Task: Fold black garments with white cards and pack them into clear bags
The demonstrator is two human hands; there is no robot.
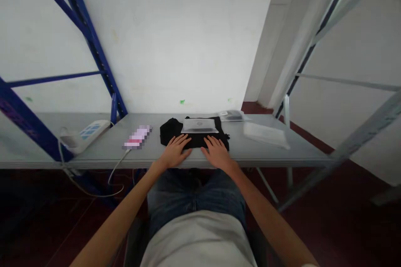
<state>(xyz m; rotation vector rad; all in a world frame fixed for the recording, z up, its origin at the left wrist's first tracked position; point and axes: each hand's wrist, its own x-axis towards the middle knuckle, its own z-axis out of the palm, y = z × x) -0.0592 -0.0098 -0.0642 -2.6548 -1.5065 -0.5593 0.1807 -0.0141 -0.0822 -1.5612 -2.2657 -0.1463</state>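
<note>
Both hands lie flat near the front edge of the grey tabletop, palms down. My left hand (176,151) rests with fingers spread on the lower left part of a black cloth item (197,140), which looks like a flat bag with cords at its corner. On its lower right part lies my right hand (216,152), fingers also spread. A pale flat packet (199,125) in clear wrapping sits on the cloth just beyond my fingertips. Beside it at the left is a rounded black item (171,130), whose kind I cannot make out. Neither hand grips anything.
A phone (138,137) on a white cable lies to the left, near a white power strip (90,134). Rightward are a clear bag with a dark item (232,115) and a white plastic packet (266,134). Blue posts (94,46) and a grey frame (369,117) flank the table (297,150).
</note>
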